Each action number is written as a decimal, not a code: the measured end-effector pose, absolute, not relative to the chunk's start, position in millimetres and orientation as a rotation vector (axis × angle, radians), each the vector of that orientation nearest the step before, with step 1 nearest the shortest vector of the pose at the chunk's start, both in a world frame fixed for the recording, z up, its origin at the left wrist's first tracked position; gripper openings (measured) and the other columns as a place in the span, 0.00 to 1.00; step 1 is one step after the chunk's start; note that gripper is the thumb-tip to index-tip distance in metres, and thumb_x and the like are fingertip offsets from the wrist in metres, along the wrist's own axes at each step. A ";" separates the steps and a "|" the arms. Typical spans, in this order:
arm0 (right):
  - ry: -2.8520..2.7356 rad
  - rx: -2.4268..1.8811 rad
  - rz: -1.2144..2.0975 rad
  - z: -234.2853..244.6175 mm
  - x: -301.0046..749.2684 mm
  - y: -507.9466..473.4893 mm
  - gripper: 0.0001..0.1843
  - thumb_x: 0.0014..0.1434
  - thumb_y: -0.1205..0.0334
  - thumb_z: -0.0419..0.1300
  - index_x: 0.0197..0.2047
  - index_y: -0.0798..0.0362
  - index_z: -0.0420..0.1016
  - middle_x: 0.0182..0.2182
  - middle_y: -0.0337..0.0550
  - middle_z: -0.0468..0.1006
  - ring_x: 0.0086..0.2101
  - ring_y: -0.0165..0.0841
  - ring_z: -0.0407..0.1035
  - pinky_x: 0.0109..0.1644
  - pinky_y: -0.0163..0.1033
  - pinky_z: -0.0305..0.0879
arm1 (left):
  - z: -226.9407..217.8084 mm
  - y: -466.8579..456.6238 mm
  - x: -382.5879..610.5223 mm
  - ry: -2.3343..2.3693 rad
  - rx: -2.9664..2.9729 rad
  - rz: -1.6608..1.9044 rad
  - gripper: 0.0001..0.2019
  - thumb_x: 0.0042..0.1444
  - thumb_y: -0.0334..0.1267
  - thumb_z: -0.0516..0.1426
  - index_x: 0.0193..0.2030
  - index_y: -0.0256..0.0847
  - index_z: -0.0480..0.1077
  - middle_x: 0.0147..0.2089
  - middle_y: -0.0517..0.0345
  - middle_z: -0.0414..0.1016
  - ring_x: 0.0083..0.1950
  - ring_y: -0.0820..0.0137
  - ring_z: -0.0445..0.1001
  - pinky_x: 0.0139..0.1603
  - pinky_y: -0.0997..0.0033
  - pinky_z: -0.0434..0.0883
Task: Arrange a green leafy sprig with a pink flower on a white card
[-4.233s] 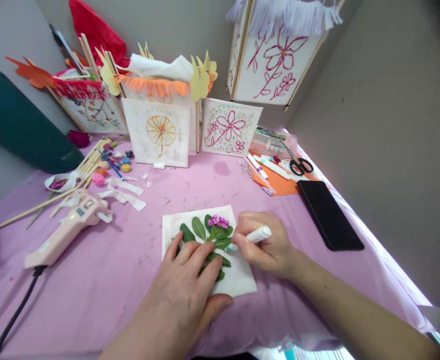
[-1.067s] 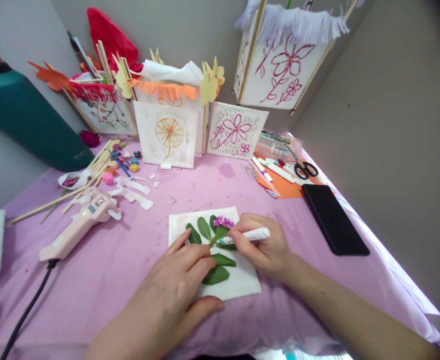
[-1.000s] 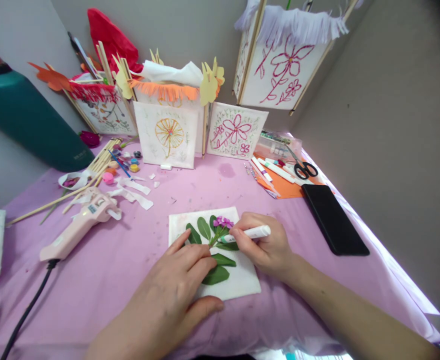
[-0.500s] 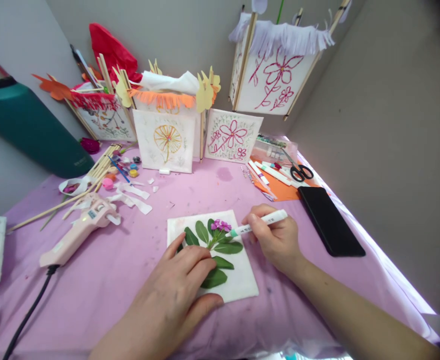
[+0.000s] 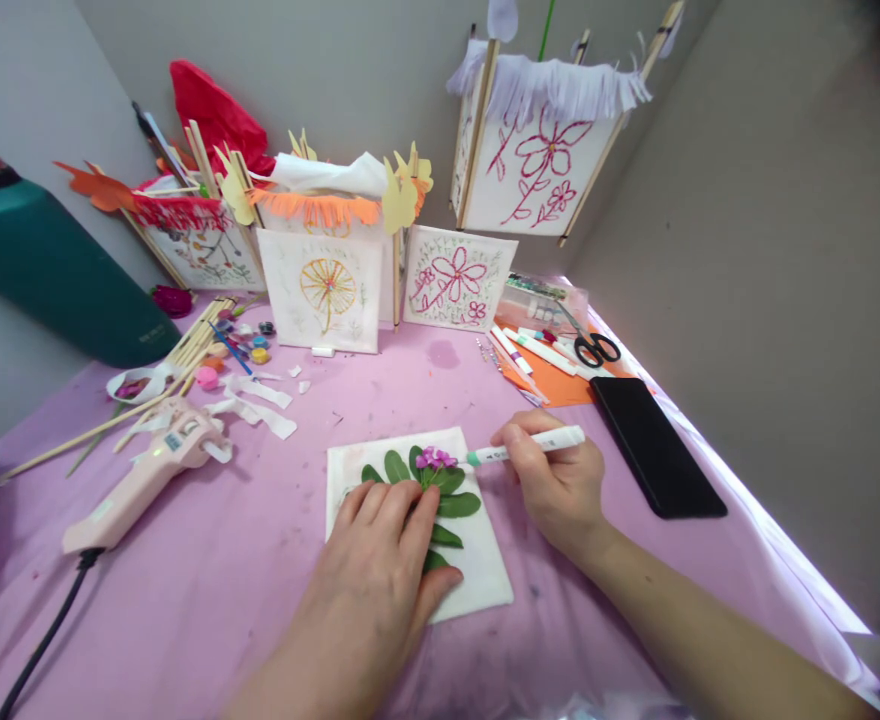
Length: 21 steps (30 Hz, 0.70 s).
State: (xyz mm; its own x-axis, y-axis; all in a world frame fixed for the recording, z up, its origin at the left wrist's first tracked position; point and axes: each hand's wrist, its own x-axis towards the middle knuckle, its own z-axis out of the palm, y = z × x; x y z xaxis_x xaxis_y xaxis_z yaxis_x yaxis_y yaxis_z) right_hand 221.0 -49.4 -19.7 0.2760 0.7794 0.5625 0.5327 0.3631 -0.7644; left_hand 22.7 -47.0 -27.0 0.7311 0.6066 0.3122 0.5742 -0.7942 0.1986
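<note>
A white square sheet (image 5: 477, 580) lies on the pink cloth in front of me, with a sprig of green leaves (image 5: 456, 503) and small pink flowers (image 5: 434, 458) on it. My left hand (image 5: 381, 570) lies flat over the lower leaves, fingers stretched out, pressing them to the sheet. My right hand (image 5: 560, 482) is closed round a white marker (image 5: 531, 446) with a green tip. The tip points left and hovers just right of the flowers, near the sheet's upper right edge.
A pink glue gun (image 5: 140, 470) with a black cord lies to the left. A black phone (image 5: 654, 443), scissors (image 5: 596, 347) and markers on orange paper sit to the right. Paper lanterns (image 5: 327, 280) stand at the back, near wooden sticks (image 5: 147, 385) and small paint pots.
My right hand has drawn the marker back from the leaves to the right of the flowers. My left hand has slid further up over the leaves.
</note>
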 end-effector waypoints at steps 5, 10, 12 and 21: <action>-1.506 -1.303 0.320 -17.8 227.6 -43.3 0.05 0.62 0.65 0.57 0.39 0.52 0.74 0.32 0.38 0.77 0.32 0.29 0.71 0.38 0.34 0.67 | -31.9 -48.7 26.1 1.003 2.885 0.565 0.28 0.52 0.45 0.63 0.56 0.30 0.66 0.47 0.44 0.72 0.47 0.53 0.69 0.50 0.42 0.69; -1.864 -1.368 0.404 -15.7 236.7 -38.7 0.08 0.59 0.67 0.60 0.43 0.51 0.74 0.40 0.42 0.78 0.41 0.34 0.71 0.48 0.40 0.66 | -32.6 -47.9 25.4 0.987 2.908 0.572 0.27 0.52 0.45 0.63 0.55 0.30 0.67 0.47 0.43 0.72 0.47 0.53 0.69 0.48 0.42 0.70; -1.960 -1.373 0.431 -16.4 237.7 -38.4 0.08 0.58 0.67 0.61 0.42 0.51 0.73 0.39 0.42 0.78 0.41 0.34 0.71 0.47 0.40 0.65 | -33.3 -47.6 24.8 0.981 2.908 0.567 0.26 0.54 0.46 0.62 0.55 0.31 0.68 0.47 0.44 0.72 0.47 0.53 0.69 0.48 0.42 0.70; -1.939 -1.398 0.519 -18.0 230.7 -40.4 0.08 0.58 0.70 0.57 0.42 0.51 0.70 0.38 0.42 0.77 0.39 0.34 0.71 0.46 0.40 0.66 | -34.2 -48.3 24.1 1.016 2.876 0.573 0.25 0.58 0.48 0.57 0.57 0.33 0.66 0.48 0.44 0.72 0.49 0.53 0.69 0.51 0.43 0.69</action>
State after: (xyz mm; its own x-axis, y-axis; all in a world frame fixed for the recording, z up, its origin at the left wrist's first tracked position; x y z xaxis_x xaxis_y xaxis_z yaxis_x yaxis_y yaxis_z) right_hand 230.7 -40.4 -18.0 -0.1901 0.9369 0.2935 0.6648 0.3428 -0.6637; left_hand 24.1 -48.3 -34.2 0.7175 0.6135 0.3299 0.5995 -0.7850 0.1560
